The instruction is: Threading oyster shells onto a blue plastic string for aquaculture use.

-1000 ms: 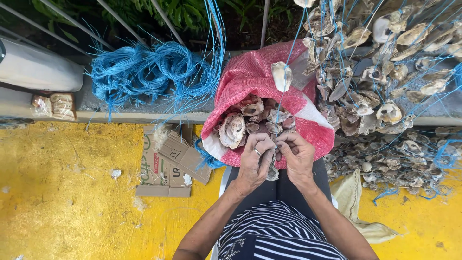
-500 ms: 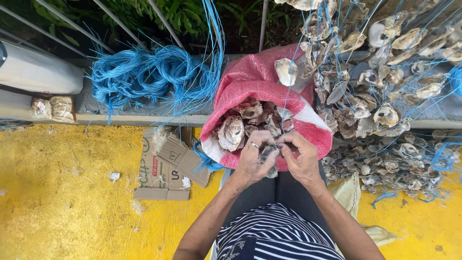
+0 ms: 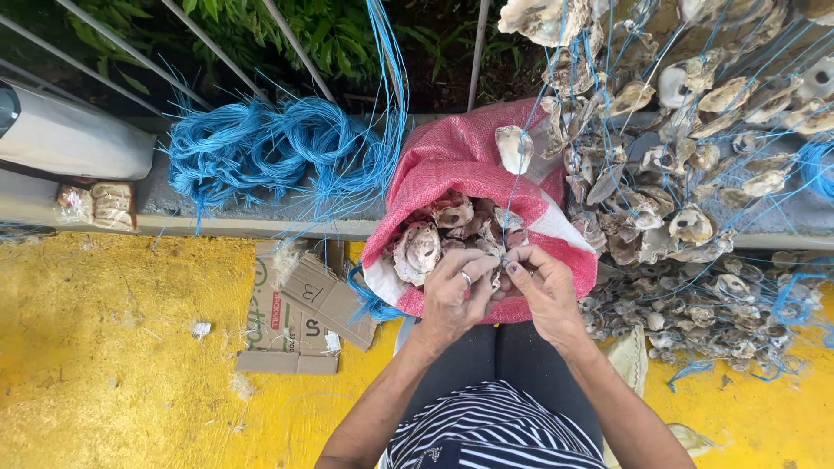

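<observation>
Both hands meet over the mouth of a pink woven sack full of oyster shells. My left hand, with a ring on one finger, and my right hand pinch one small shell between their fingertips. A thin blue string runs up from that shell to another shell hanging above the sack. What the fingertips do with the string is hidden.
Strung shells on blue cords hang and lie heaped at the right. A tangled bundle of blue string rests on a concrete ledge. Flattened cardboard lies on the yellow floor. Railing bars and plants stand behind.
My hands have stayed together at the sack's rim, shifting slightly as the fingers work on the small shell. Nothing else has moved.
</observation>
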